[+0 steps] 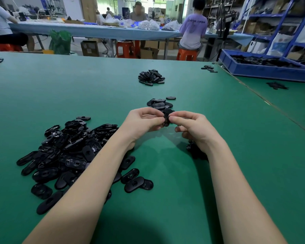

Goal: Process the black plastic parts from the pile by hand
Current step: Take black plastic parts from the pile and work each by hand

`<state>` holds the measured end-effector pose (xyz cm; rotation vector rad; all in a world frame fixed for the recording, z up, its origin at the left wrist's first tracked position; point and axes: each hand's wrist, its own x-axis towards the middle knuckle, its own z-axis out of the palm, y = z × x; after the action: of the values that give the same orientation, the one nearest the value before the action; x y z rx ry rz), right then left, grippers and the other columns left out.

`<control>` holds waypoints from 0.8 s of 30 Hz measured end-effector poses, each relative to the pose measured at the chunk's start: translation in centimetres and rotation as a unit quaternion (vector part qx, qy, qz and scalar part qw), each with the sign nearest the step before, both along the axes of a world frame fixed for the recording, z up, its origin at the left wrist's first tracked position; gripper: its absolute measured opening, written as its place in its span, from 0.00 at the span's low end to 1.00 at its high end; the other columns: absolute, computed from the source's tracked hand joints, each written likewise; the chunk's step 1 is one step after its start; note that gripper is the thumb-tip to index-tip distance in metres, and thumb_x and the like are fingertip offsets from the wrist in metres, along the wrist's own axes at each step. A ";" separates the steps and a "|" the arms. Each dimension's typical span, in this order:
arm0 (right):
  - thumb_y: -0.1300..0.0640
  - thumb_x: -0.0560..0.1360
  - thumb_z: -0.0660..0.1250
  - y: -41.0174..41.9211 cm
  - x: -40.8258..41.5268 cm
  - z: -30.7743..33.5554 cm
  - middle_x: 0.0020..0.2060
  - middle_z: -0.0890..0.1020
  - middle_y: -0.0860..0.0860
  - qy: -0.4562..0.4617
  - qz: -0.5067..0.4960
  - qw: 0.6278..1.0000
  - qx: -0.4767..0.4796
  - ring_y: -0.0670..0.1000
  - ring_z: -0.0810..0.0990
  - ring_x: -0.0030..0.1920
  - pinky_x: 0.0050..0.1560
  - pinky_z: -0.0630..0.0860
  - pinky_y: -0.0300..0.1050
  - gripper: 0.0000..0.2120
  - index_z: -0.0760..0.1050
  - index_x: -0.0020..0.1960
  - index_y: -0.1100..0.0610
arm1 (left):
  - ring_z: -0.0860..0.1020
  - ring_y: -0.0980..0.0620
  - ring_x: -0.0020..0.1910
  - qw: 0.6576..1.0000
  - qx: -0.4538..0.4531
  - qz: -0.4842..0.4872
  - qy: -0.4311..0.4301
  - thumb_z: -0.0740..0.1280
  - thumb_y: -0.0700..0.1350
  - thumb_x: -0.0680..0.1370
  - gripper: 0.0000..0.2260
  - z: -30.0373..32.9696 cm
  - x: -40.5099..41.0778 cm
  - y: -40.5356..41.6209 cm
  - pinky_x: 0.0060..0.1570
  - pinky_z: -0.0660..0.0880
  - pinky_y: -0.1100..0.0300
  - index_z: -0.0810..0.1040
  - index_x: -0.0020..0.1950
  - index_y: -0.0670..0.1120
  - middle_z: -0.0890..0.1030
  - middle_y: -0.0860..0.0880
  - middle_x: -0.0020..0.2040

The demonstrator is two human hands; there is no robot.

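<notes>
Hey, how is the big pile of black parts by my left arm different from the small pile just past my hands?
The big pile holds far more parts than the small pile. The big pile sprawls loosely, with strays lying out at its edges; the small pile is compact, with one stray beside it. The big pile lies near, partly hidden under the left forearm; the small pile sits farther off, just beyond the hands. Both are black oval plastic parts on the green table.

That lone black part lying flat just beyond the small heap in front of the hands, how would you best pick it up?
Probably from above, pinching across the narrow width of the lone oval part. It lies flat on the green mat, apart from the small heap, so both long edges look free.
</notes>
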<state>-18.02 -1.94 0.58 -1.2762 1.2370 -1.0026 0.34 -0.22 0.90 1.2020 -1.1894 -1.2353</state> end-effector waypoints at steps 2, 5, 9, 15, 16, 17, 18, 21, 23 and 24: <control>0.52 0.72 0.78 0.1 0.1 0.0 0.45 0.88 0.46 -0.001 0.002 1.000 -0.001 0.43 0.81 0.34 0.37 0.68 0.39 0.04 0.87 0.46 0.49 | 0.83 0.51 0.37 1.000 0.014 -0.004 0.014 0.74 0.33 0.75 0.11 0.0 0.0 0.1 0.45 0.81 0.62 0.80 0.55 0.40 0.86 0.42 0.46; 0.53 0.72 0.78 0.1 0.2 0.1 0.46 0.88 0.48 -0.008 0.001 1.000 -0.001 0.45 0.83 0.36 0.37 0.69 0.39 0.04 0.87 0.46 0.49 | 0.82 0.48 0.41 0.999 0.028 -0.013 0.023 0.72 0.31 0.75 0.16 -0.1 0.1 0.1 0.49 0.82 0.60 0.79 0.61 0.42 0.84 0.40 0.51; 0.53 0.73 0.78 0.1 0.1 0.3 0.46 0.88 0.47 -0.021 0.009 1.000 0.004 0.45 0.84 0.37 0.38 0.69 0.39 0.04 0.86 0.47 0.50 | 0.83 0.51 0.40 1.000 0.020 -0.008 0.023 0.68 0.29 0.77 0.14 0.0 0.0 0.2 0.47 0.81 0.63 0.82 0.59 0.43 0.82 0.42 0.49; 0.54 0.74 0.76 0.2 0.7 0.3 0.41 0.87 0.43 0.022 0.018 0.999 -0.015 0.43 0.84 0.36 0.32 0.72 0.32 0.03 0.85 0.47 0.50 | 0.85 0.48 0.45 0.998 0.032 -0.006 0.058 0.67 0.32 0.79 0.07 0.1 -0.4 0.3 0.49 0.82 0.63 0.83 0.52 0.40 0.85 0.40 0.49; 0.55 0.75 0.76 0.2 0.8 0.3 0.39 0.87 0.43 0.029 0.013 0.999 -0.025 0.43 0.83 0.35 0.31 0.71 0.31 0.02 0.84 0.47 0.51 | 0.85 0.48 0.47 0.997 0.036 -0.007 0.067 0.68 0.35 0.80 0.05 0.1 -0.5 0.2 0.50 0.82 0.63 0.84 0.51 0.40 0.86 0.40 0.50; 0.55 0.74 0.76 0.2 0.8 0.4 0.38 0.86 0.43 0.032 0.007 0.999 -0.034 0.43 0.83 0.34 0.29 0.71 0.30 0.02 0.84 0.46 0.51 | 0.85 0.48 0.47 0.997 0.033 -0.006 0.063 0.69 0.38 0.80 0.04 0.1 -0.4 0.1 0.50 0.81 0.63 0.84 0.51 0.41 0.86 0.41 0.50; 0.56 0.74 0.76 0.2 0.8 0.4 0.36 0.86 0.43 0.035 0.001 0.998 -0.044 0.42 0.82 0.33 0.29 0.71 0.29 0.02 0.84 0.45 0.51 | 0.84 0.50 0.46 0.999 0.023 -0.004 0.046 0.70 0.40 0.80 0.04 0.0 -0.3 0.0 0.50 0.81 0.64 0.85 0.50 0.42 0.87 0.43 0.48; 0.57 0.74 0.77 0.2 1.0 0.4 0.34 0.85 0.43 0.052 -0.010 0.996 -0.070 0.42 0.79 0.30 0.28 0.69 0.29 0.02 0.85 0.43 0.51 | 0.82 0.54 0.45 0.999 0.003 0.012 -0.035 0.72 0.46 0.79 0.04 -0.2 0.0 -0.3 0.53 0.81 0.62 0.87 0.48 0.49 0.87 0.48 0.46; 0.57 0.73 0.77 0.1 1.2 0.3 0.33 0.84 0.43 0.054 -0.017 0.995 -0.084 0.42 0.77 0.28 0.28 0.69 0.29 0.03 0.85 0.42 0.51 | 0.81 0.54 0.45 0.997 0.014 0.033 -0.066 0.72 0.53 0.78 0.08 -0.3 0.1 -0.5 0.55 0.79 0.59 0.88 0.46 0.51 0.87 0.49 0.47; 0.58 0.73 0.77 0.1 1.2 0.3 0.32 0.84 0.43 0.055 -0.020 0.994 -0.090 0.42 0.76 0.28 0.28 0.69 0.29 0.04 0.85 0.41 0.50 | 0.80 0.55 0.43 0.996 0.019 0.045 -0.077 0.72 0.56 0.77 0.09 -0.3 0.1 -0.6 0.54 0.78 0.58 0.88 0.45 0.53 0.87 0.51 0.46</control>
<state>-16.80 -1.83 0.89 -1.4675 1.2819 -1.1052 0.45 -0.84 0.58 1.3844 -1.2137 -1.1191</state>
